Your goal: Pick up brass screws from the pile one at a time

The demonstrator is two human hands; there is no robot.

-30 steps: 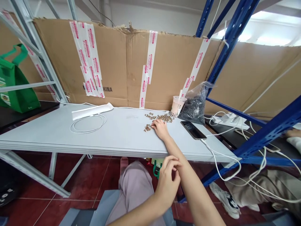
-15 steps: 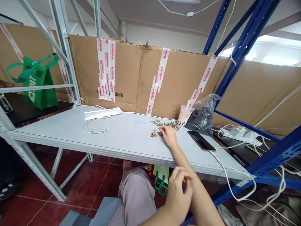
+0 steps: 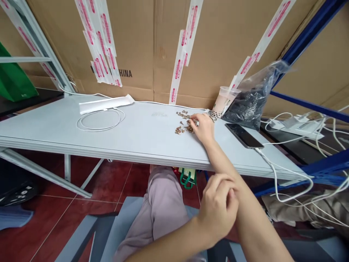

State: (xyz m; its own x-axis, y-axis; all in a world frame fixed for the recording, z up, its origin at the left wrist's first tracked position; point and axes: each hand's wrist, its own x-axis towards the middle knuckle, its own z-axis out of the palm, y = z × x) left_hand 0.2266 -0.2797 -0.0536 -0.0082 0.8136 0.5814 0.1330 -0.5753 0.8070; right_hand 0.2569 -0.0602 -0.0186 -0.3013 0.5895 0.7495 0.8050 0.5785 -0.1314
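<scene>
Small brass-coloured screws lie in loose clusters on the grey tabletop. My right hand rests over the largest cluster, its fingers bent down among the screws. Its fingertips are partly hidden, so whether a screw is between them does not show clearly. Below the table edge, my left hand is held curled, in front of my right forearm. Its fingers are folded in, and anything inside them is hidden. Just behind the right hand stands a plastic drink cup with a pinkish drink and dark pearls.
A clear bag of dark items leans beside the cup. A phone with a white cable lies to the right. On the left are a white strip and a coiled cable. Taped cardboard walls the back; a blue rack post rises right.
The view has tilted down and come closer to the table. My right hand stays at the screws, with its fingers slightly shifted. My left hand remains curled by the right forearm.
</scene>
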